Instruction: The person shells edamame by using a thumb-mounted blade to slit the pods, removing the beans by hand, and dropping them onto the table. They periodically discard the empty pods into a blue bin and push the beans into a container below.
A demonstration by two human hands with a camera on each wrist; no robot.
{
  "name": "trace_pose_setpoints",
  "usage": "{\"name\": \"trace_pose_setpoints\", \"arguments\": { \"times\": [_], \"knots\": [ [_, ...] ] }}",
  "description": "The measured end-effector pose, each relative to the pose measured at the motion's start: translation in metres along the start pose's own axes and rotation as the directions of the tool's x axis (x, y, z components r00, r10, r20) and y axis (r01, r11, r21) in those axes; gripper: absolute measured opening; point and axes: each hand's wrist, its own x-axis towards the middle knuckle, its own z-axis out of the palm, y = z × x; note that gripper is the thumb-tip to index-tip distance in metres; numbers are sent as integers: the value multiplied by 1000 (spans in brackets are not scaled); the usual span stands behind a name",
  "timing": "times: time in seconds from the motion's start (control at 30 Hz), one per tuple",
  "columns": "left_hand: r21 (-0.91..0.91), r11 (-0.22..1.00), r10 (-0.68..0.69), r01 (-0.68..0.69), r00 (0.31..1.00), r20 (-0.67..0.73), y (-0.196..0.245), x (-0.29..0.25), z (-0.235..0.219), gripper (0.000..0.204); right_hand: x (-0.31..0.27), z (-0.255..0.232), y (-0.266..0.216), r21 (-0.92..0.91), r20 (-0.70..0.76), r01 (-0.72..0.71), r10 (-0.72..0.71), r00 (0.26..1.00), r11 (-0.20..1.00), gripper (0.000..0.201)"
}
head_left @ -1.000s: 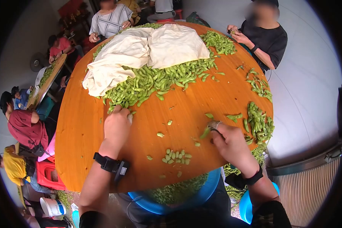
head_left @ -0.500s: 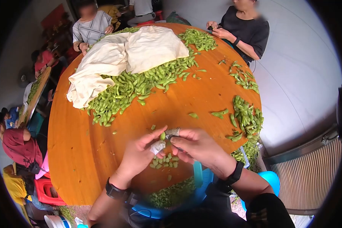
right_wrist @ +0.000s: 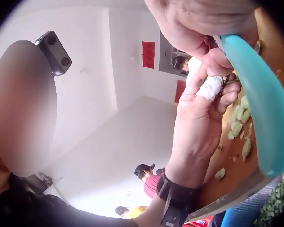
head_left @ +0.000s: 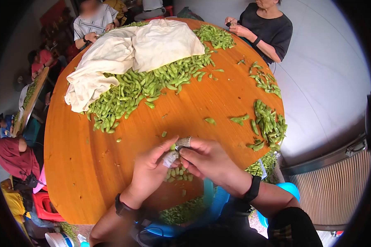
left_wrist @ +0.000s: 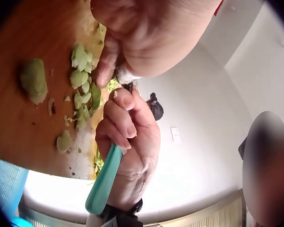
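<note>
While the left hand (head_left: pixel 149 168) pinches a green pod (head_left: pixel 172 146), the right hand (head_left: pixel 218 162) grips a teal handle (left_wrist: pixel 104 183), fingertips meeting. The pod lies towards two o'clock from the left palm, ten from the right — nearer the left; its long axis is hidden — I cannot tell it.

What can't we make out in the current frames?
- Green piece: head view, mostly covered by left hand and right hand.
- Teal handle: upper end, left wrist view, inside right hand.
- Beneath white cloth: head view, cloth hides it.
- Blue tub: far side, head view, table covers it.
</note>
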Motion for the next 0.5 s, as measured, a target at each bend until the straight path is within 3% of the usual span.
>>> {"name": "trace_pose_setpoints", "arguments": {
  "times": [0.3,0.43,0.5],
  "knots": [
    [-63,998,-10,11,1000,15,-5,4,-6,52,12,6,4,128,-45,-28,34,998,991,15],
    [-105,994,-12,14,1000,15,-2,6,-8,49,15,1,6,203,3,-49,49,999,978,14],
    [-292,947,-129,138,990,48,2,8,-13,43,18,-1,4,230,27,-62,57,998,971,13]
  ]
}}
